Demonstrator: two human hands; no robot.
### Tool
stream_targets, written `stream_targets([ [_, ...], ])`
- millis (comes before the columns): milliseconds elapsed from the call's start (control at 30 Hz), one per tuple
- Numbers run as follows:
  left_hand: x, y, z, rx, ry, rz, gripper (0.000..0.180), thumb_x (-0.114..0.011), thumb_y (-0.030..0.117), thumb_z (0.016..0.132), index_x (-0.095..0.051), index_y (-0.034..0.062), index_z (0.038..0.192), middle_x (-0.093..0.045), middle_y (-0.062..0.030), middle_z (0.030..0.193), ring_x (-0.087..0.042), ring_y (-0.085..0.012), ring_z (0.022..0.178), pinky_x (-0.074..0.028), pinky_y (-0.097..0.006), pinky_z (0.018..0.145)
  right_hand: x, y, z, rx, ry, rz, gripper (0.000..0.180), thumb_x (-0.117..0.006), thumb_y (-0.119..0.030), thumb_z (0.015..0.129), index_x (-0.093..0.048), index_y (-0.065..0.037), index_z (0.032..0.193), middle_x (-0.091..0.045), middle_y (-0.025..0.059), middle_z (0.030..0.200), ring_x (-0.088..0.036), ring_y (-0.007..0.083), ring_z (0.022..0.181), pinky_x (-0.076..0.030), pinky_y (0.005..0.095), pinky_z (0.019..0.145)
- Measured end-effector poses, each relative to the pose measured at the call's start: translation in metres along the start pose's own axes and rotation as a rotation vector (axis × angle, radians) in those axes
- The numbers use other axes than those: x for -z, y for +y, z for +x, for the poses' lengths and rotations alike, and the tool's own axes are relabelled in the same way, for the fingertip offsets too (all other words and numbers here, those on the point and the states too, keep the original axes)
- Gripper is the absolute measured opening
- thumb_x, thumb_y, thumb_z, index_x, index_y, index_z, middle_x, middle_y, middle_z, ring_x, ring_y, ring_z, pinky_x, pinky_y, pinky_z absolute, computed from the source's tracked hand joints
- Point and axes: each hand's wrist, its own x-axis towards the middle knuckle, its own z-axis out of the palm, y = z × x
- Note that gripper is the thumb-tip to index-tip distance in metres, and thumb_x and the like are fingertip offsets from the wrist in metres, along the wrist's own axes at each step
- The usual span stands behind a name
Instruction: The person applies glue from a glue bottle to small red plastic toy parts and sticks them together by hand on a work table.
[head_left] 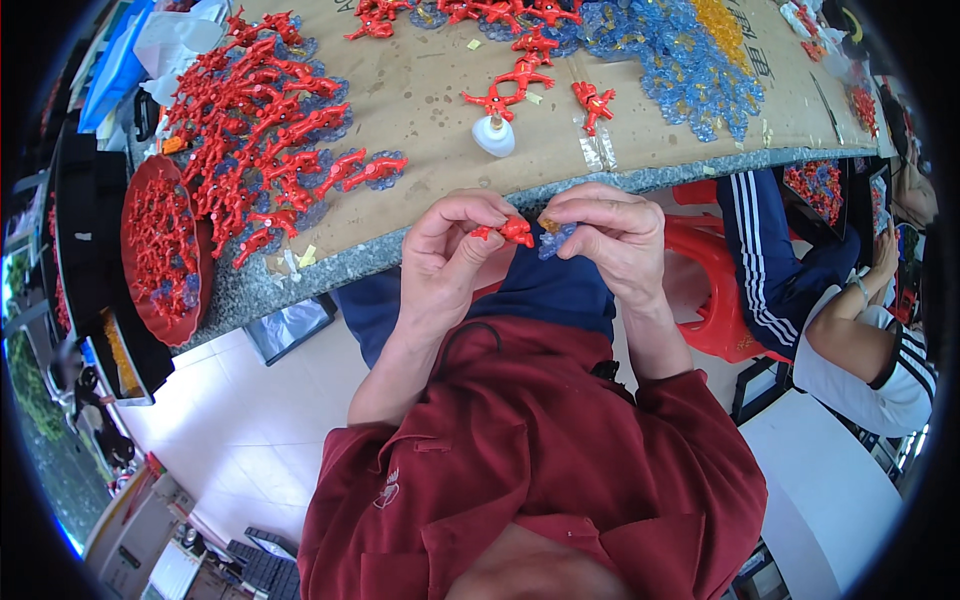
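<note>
Over the table's near edge, my left hand (440,250) pinches a small red plastic figure (516,231) between thumb and fingertips. Just to its right, my right hand (622,238) grips a translucent blue plastic piece (553,242) with a yellowish bit at its top. The two parts are close to each other; a narrow gap seems to lie between them. Beyond my hands a white rounded bottle with a nozzle (493,137) stands beside several red figures (522,72). One more red figure (593,106) lies alone to the right of it.
Red figures on blue pieces (262,120) cover the table's left. A red tray (202,292) of red parts sits at the left edge. Loose blue pieces (690,85) and yellow pieces (722,35) are heaped at the far right. A person (850,335) sits to the right, by a red stool (712,290).
</note>
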Motion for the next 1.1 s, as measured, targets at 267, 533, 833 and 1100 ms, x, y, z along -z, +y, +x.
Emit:
stream_targets([
  [267, 0.000, 0.003, 0.000, -0.060, -0.013, 0.108, 0.009, -0.058, 0.000, 0.082, -0.056, 0.0002, 0.092, -0.055, -0.0113, 0.098, -0.056, -0.0151, 0.090, -0.046, -0.027, 0.081, -0.005, -0.003, -0.001, -0.229, 0.028, 0.178, 0.020, -0.065, 0.007, 0.071, -0.066, 0.004, 0.091, -0.062, 0.0130, 0.086, -0.058, 0.0115, 0.061, -0.046, 0.0194, 0.051],
  [533, -0.001, 0.000, -0.002, -0.138, -0.013, 0.178, 0.008, -0.057, 0.004, 0.084, -0.055, -0.0002, 0.091, -0.055, -0.0120, 0.099, -0.056, -0.0143, 0.088, -0.046, -0.025, 0.080, -0.019, -0.005, -0.008, -0.119, 0.076, 0.071, 0.020, -0.062, 0.007, 0.074, -0.065, 0.004, 0.093, -0.062, 0.0127, 0.086, -0.062, 0.0124, 0.067, -0.047, 0.0186, 0.052],
  [833, 0.005, -0.007, 0.003, -0.141, -0.100, -0.002, 0.013, -0.063, 0.005, 0.079, -0.056, 0.0012, 0.089, -0.057, -0.0103, 0.095, -0.054, -0.0260, 0.099, -0.045, -0.037, 0.084, -0.027, -0.013, -0.010, 0.086, 0.035, -0.145, 0.024, -0.068, 0.004, 0.070, -0.062, 0.003, 0.093, -0.063, 0.0123, 0.084, -0.065, 0.0155, 0.067, -0.050, 0.0218, 0.058],
  [1100, 0.017, -0.002, 0.011, -0.194, -0.271, 0.106, 0.009, -0.065, -0.001, 0.072, -0.060, 0.0026, 0.078, -0.060, -0.0103, 0.089, -0.056, -0.0266, 0.091, -0.046, -0.038, 0.080, -0.025, -0.018, -0.005, 0.268, 0.012, -0.392, 0.023, -0.074, 0.000, 0.060, -0.065, 0.001, 0.082, -0.064, 0.0103, 0.078, -0.064, 0.0176, 0.067, -0.050, 0.0244, 0.058],
])
